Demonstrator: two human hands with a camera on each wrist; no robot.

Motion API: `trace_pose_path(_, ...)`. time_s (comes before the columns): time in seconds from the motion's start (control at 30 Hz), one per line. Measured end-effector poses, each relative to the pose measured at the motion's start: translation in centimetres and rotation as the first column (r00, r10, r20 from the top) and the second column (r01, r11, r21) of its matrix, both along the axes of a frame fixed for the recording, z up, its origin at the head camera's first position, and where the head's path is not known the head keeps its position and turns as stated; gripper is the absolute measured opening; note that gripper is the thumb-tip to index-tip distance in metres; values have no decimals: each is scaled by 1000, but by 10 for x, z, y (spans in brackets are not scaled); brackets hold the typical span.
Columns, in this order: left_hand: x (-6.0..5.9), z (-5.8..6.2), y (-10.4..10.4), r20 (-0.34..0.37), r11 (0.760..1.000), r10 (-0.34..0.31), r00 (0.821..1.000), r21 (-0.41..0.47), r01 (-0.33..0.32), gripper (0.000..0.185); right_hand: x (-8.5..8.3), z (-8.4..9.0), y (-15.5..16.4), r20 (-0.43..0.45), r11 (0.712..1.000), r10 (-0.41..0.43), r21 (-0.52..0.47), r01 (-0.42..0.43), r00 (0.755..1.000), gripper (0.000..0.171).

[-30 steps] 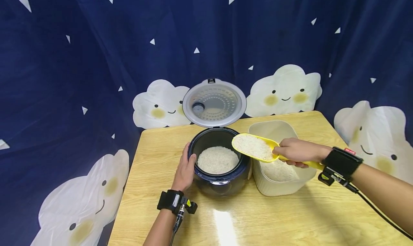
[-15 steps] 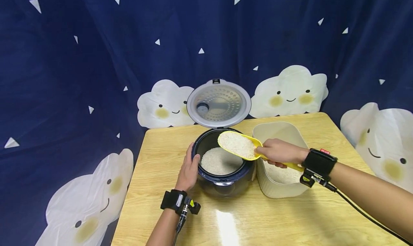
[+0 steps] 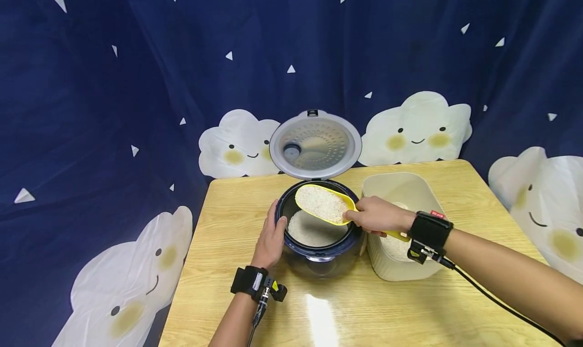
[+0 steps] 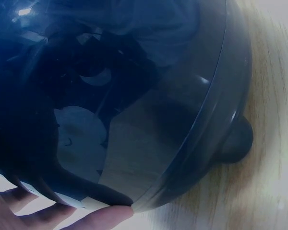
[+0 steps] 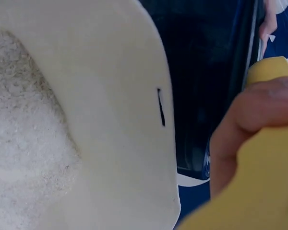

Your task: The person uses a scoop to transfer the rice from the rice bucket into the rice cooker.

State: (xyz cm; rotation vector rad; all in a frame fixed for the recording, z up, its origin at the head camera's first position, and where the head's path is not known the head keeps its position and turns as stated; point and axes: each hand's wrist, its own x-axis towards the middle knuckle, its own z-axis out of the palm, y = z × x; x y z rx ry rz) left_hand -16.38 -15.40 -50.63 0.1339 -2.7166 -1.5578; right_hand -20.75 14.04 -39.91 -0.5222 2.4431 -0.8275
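Note:
My right hand [image 3: 380, 214] grips the handle of a yellow scoop [image 3: 349, 202] heaped with white rice [image 3: 319, 202]. Held roughly level, the scoop is over the open pot of a dark rice cooker [image 3: 321, 267]. More rice [image 3: 309, 231] lies in the pot, partly hidden by the scoop. On the cooker's left side rests my left hand [image 3: 269, 243], its thumb by the rim. In the left wrist view, extended fingers [image 4: 103, 218] touch the glossy cooker wall [image 4: 149, 120]. The cooker's grey lid [image 3: 339, 160] stands raised behind the pot.
A cream bin [image 3: 396, 182] with rice [image 5: 24, 129] inside stands close to the cooker's right, under my right wrist. Both containers are on a wooden table [image 3: 227, 220]. Behind it hangs a dark blue curtain [image 3: 255, 28] with cloud and triangle patterns.
My right hand has carried the loaded scoop leftward, from between bin and cooker to over the pot. My left hand has stayed on the cooker. The head view has shifted slightly.

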Motion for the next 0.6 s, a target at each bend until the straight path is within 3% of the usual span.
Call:
trace_pose_path(0.23, -1, 1, 0, -11, 1000, 5, 1000, -25, -6, 57, -3, 0, -6, -130, 995, 43, 95, -31, 991, 41)
trace_pose_path(0.47, -1, 1, 0, -13, 1000, -6, 1000, -20, 6, 59, -4, 2, -11, -151, 991, 60, 127, -41, 987, 42)
trace_pose_path(0.6, 1, 1, 0, -10, 1000, -3, 1000, -16, 3, 59, -4, 1, -14, -234, 984, 109, 164, -71, 966, 45)
